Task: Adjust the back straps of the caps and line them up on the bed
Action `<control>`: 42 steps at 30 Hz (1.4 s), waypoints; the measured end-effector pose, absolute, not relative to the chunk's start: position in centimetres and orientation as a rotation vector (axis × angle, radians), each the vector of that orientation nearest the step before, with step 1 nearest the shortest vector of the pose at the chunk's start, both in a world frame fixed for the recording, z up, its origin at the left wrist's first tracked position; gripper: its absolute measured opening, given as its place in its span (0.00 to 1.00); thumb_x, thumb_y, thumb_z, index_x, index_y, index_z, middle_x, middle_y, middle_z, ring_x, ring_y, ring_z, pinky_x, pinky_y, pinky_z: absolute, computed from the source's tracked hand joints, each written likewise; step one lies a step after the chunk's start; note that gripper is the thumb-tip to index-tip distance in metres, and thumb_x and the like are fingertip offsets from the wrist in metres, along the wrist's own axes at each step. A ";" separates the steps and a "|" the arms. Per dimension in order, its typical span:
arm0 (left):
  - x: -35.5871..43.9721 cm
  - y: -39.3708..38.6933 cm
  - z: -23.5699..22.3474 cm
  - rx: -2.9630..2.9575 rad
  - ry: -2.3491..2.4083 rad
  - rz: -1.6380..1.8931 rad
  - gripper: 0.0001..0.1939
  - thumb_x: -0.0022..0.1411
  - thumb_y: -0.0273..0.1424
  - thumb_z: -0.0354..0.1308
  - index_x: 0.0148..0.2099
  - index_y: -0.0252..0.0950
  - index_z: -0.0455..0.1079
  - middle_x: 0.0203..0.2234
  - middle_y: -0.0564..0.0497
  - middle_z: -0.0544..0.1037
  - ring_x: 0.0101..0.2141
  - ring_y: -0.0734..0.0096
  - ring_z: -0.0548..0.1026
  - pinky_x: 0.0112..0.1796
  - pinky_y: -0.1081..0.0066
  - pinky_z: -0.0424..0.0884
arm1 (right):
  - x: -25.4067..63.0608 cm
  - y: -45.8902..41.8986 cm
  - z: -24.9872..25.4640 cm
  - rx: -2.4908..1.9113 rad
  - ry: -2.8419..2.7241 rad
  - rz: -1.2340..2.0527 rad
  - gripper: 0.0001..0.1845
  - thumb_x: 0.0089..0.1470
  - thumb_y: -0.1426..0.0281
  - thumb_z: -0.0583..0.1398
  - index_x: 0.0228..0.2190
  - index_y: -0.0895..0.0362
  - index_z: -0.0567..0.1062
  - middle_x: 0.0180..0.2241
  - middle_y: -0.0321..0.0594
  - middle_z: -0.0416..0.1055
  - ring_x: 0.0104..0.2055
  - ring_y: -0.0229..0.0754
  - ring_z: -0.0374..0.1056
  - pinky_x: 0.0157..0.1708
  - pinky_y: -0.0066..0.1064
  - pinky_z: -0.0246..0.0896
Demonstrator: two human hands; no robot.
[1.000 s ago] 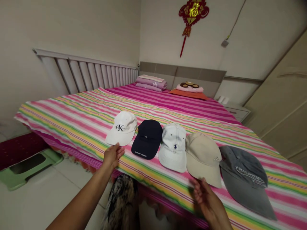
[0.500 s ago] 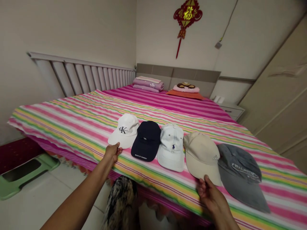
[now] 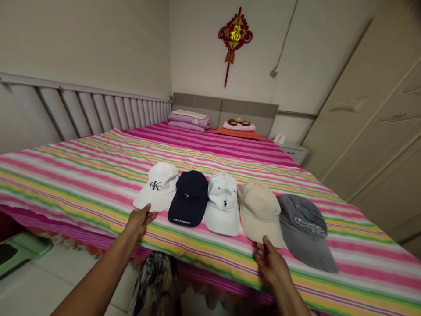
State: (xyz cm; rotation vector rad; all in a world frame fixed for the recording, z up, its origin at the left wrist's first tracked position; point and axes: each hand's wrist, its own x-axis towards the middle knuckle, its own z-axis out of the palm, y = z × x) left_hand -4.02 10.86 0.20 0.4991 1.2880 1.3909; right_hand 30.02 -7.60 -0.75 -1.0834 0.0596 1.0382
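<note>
Several baseball caps lie side by side in a row on the striped bed sheet. At the left end is a white cap [image 3: 158,186] with black CK letters. My left hand [image 3: 140,219] pinches its brim edge, thumb on top and fingers curled below. Beside it are a navy cap [image 3: 189,197] with small lettering on its brim and a pale, whitish cap [image 3: 222,204] with a small dark logo. A beige cap [image 3: 261,213] follows, its brim edge between the thumb and curled fingers of my right hand [image 3: 270,260]. The grey cap [image 3: 305,230] at the right end is untouched.
Folded purple bedding [image 3: 189,120] and a pink-and-orange pile [image 3: 238,128] sit by the headboard [image 3: 226,107]. Slatted railing [image 3: 98,107] lines the bed's left side. A green stool [image 3: 26,252] stands on the floor at left; a bedside cabinet [image 3: 294,153] and wardrobe [image 3: 362,118] stand at right.
The camera view has turned slightly, shifting the scene leftward. Both hands stay at the same brims, and the caps keep their order in the row.
</note>
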 end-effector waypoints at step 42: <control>3.5 -8.1 6.9 2.905 1.208 1.451 0.36 0.55 0.19 0.41 0.62 0.24 0.29 0.10 0.59 0.64 0.11 0.73 0.62 0.15 0.75 0.52 | 23.3 -17.5 7.9 -1.545 -1.416 -0.687 0.37 0.54 0.70 0.50 0.59 0.68 0.37 0.09 0.25 0.54 0.08 0.36 0.52 0.09 0.25 0.47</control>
